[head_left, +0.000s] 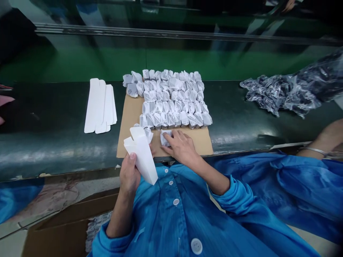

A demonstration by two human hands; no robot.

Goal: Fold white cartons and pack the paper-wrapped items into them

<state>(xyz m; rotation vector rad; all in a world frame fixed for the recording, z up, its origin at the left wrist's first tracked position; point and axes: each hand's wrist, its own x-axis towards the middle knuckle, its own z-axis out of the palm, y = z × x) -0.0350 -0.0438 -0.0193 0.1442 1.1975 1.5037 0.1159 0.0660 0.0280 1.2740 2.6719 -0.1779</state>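
Note:
My left hand [130, 174] is closed around a white paper box [144, 157], tilted with its flapped end up and away from me. With curled fingers, my right hand [182, 145] grips a small paper-wrapped item [165, 137] at the near side of a brown cardboard sheet [200, 140]. Another wrapped item [148, 135] lies partly hidden behind the white box. Rows of similar wrapped items [174, 107] stand close together on the sheet, beyond both hands. What is inside the wrapping cannot be seen.
Flat white box blanks [97, 107] lie on the dark green table [53, 117] to the left. Dark items in clear plastic [284, 92] are piled at the right. A co-worker's arm [325, 139] rests near the right edge. Below left stands an open cardboard carton [59, 232].

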